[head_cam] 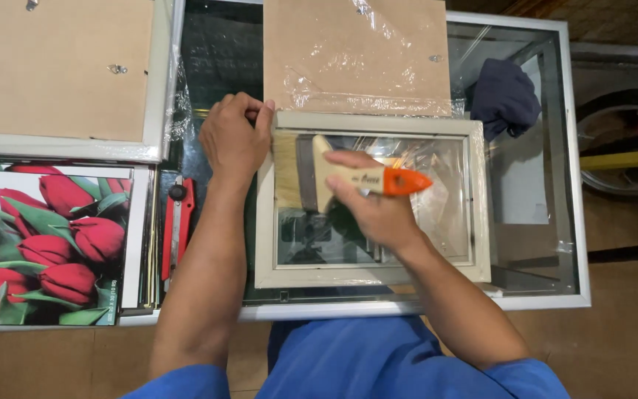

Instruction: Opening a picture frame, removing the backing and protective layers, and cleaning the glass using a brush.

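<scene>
The right hand [374, 203] has its fingers clamped round the handle of a wide brush [334, 174], whose pale bristles lie on the glass at the frame's [371, 122] left side. The left hand [234, 137] presses fingers together on the frame's top left corner. The cream frame lies flat on a glass table [555, 148]. Left of it lie a red cutter [177, 225] and a tulip print [46, 244]. A dark cloth [503, 96] sits at upper right.
</scene>
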